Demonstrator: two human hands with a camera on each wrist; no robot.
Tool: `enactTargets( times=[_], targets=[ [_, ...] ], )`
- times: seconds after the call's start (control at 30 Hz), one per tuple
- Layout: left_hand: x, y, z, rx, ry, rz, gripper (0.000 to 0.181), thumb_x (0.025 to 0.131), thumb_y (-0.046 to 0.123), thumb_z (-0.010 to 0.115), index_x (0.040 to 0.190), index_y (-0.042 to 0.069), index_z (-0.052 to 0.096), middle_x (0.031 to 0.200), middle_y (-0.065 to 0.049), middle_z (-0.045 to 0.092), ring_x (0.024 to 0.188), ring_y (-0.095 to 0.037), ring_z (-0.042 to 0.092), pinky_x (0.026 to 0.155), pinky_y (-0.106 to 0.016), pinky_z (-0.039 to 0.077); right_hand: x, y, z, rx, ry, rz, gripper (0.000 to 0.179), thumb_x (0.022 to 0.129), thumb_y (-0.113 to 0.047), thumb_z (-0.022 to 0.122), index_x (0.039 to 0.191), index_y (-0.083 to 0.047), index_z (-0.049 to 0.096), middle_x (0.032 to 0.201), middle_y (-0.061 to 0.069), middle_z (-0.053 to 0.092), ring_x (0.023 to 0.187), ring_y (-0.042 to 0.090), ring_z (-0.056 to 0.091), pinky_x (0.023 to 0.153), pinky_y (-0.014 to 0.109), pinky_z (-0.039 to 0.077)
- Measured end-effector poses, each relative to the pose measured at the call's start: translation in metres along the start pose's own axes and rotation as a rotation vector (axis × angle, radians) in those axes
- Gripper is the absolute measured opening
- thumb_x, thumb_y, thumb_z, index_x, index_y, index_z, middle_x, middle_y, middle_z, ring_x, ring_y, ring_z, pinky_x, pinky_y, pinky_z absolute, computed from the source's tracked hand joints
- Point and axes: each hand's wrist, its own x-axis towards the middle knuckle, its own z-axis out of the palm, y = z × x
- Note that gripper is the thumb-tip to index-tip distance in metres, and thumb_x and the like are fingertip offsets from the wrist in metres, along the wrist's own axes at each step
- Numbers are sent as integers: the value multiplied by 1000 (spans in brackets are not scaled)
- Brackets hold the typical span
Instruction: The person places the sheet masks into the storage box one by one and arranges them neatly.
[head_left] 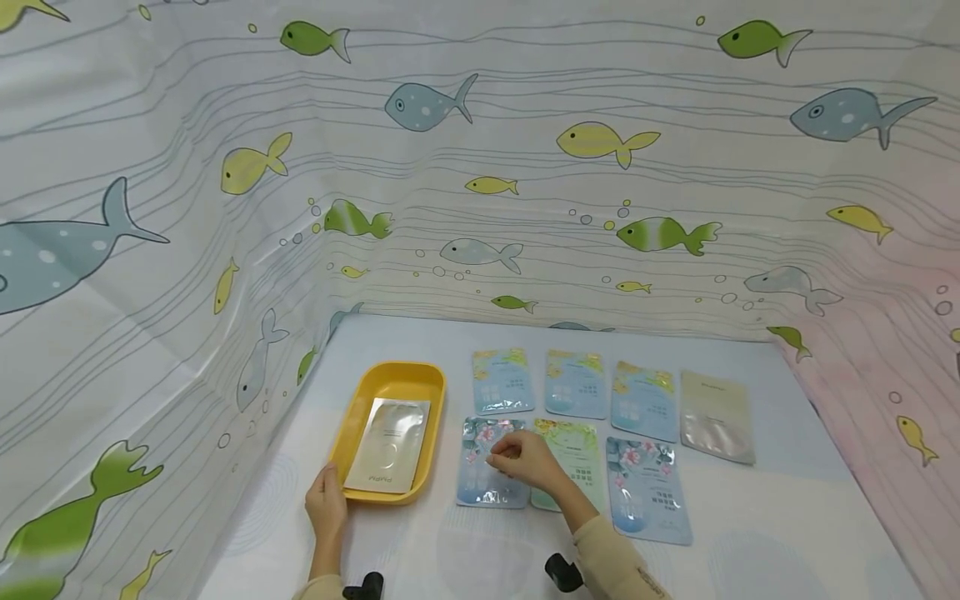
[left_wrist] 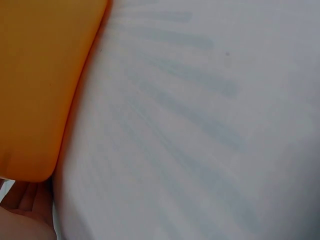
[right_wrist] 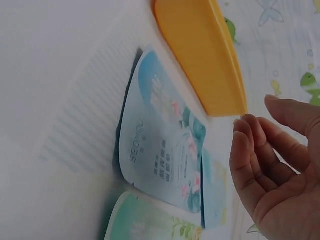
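Note:
My left hand (head_left: 327,500) grips the near left corner of a yellow plastic tray (head_left: 435,450). In the left wrist view its fingers (left_wrist: 31,196) lie right at the tray's corner, partly hidden behind it. A silvery-beige sheet mask packet (head_left: 388,446) lies in the tray, its lower end at the near rim. My right hand (head_left: 528,460), fingers loosely curled and nothing between them, hovers above a blue flowered sheet mask packet (head_left: 487,487). That packet (right_wrist: 162,135) lies flat in the right wrist view, with the hand (right_wrist: 280,170) beside and above it.
A green packet (head_left: 573,450) and another blue flowered packet (head_left: 648,492) lie to the right. Behind them is a row of light blue packets (head_left: 502,383), with a beige packet (head_left: 716,417) at its right end. A fish-print curtain (head_left: 525,200) encloses the white table (head_left: 787,517).

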Motion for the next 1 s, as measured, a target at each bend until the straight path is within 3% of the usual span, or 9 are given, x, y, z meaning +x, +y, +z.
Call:
enactTargets(
  times=[0.07, 0.17, 0.2, 0.27, 0.4, 0.57, 0.8, 1.0],
  targets=[
    [0, 0, 0, 15, 8, 0, 44, 99, 21, 38, 108, -17, 58, 124, -30, 52, 120, -37, 46, 102, -50, 33, -4, 4, -4, 0, 9, 5, 18, 85, -17, 69, 88, 1, 68, 74, 2, 64, 59, 9, 56, 52, 23, 48],
    [-1, 1, 1, 46, 38, 1, 43, 99, 22, 39, 96, -17, 58, 117, -27, 57, 105, -15, 54, 98, -41, 39, -11, 9, -10, 5, 21, 14, 17, 85, -15, 69, 88, 1, 68, 74, 3, 65, 61, 10, 57, 53, 23, 48],
    [-1, 1, 1, 48, 39, 1, 43, 99, 22, 39, 97, -16, 59, 117, -26, 57, 105, -14, 54, 98, -40, 39, -13, 11, -13, 4, 26, 16, 17, 85, -15, 69, 88, 1, 68, 75, 3, 65, 61, 10, 57, 53, 23, 48],
    [-1, 1, 1, 41, 40, 0, 43, 99, 22, 39, 98, -16, 59, 117, -27, 57, 106, -16, 54, 98, -41, 38, -18, 15, -17, 6, 33, 22, 17, 85, -15, 68, 89, 2, 68, 76, 4, 65, 61, 12, 57, 53, 24, 48],
    [1, 0, 1, 22, 28, 8, 43, 100, 20, 38, 106, -17, 59, 122, -29, 53, 119, -36, 46, 101, -50, 34, -28, 25, -28, 25, 57, 35, 19, 86, -14, 68, 90, 4, 67, 77, 7, 66, 62, 16, 60, 53, 24, 49],
    [0, 0, 3, 36, 28, 17, 43, 100, 21, 38, 97, -17, 59, 121, -28, 55, 118, -34, 47, 100, -49, 34, -40, 36, -44, 34, 104, 71, 18, 85, -12, 69, 89, 5, 67, 76, 9, 67, 61, 18, 61, 54, 24, 50],
    [0, -1, 3, 14, 25, 6, 43, 99, 19, 37, 114, -16, 57, 123, -30, 52, 120, -44, 42, 101, -51, 32, -52, 51, -57, 39, 153, 150, 19, 86, -13, 68, 91, 6, 67, 78, 8, 66, 66, 23, 62, 57, 26, 51],
    [-1, 1, 2, 8, 17, -14, 43, 99, 20, 37, 116, -15, 56, 125, -30, 50, 121, -44, 42, 102, -50, 32, -62, 62, -64, 42, 226, 222, 20, 85, -13, 69, 91, 5, 67, 77, 7, 65, 65, 18, 61, 58, 26, 51]
  ],
)
